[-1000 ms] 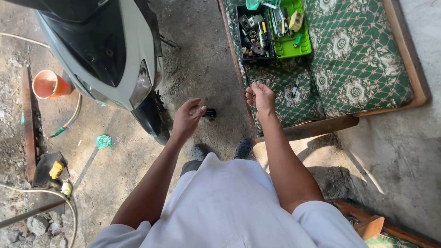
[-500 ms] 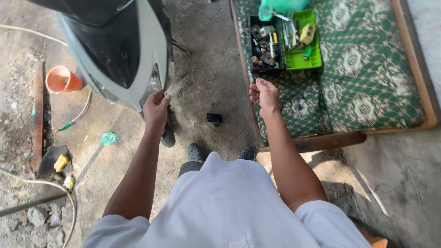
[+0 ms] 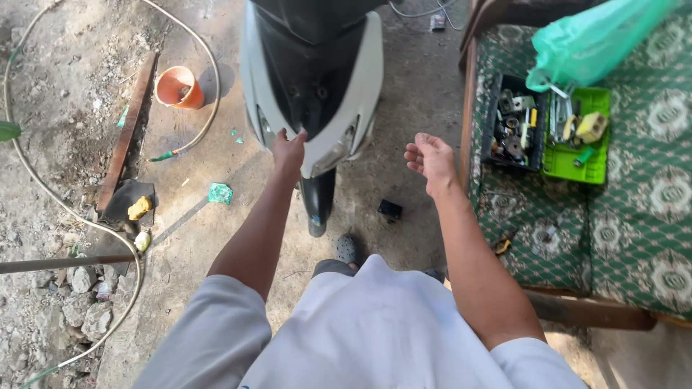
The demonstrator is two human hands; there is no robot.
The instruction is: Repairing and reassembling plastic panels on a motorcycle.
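Observation:
A white and black scooter point(image 3: 317, 79) stands in front of me, its front end toward me. My left hand point(image 3: 288, 153) rests on the lower edge of the scooter's white front panel, fingers curled on it. My right hand point(image 3: 430, 160) hangs in the air to the right of the scooter, palm up, fingers apart and empty. A small black part point(image 3: 390, 210) lies on the ground below my right hand. My feet show near the front wheel point(image 3: 318, 202).
On the right is a bench with a green patterned cushion point(image 3: 634, 216), holding a black tray of parts point(image 3: 512, 126), a green tray of tools point(image 3: 580, 140) and a green plastic bag point(image 3: 598, 43). An orange pot point(image 3: 179, 88), a hose point(image 3: 43, 194) and rubble lie on the left.
The view has swung so the scooter is centred. My left hand went from the air to the scooter's front panel. My right hand left the bench edge and turned palm up.

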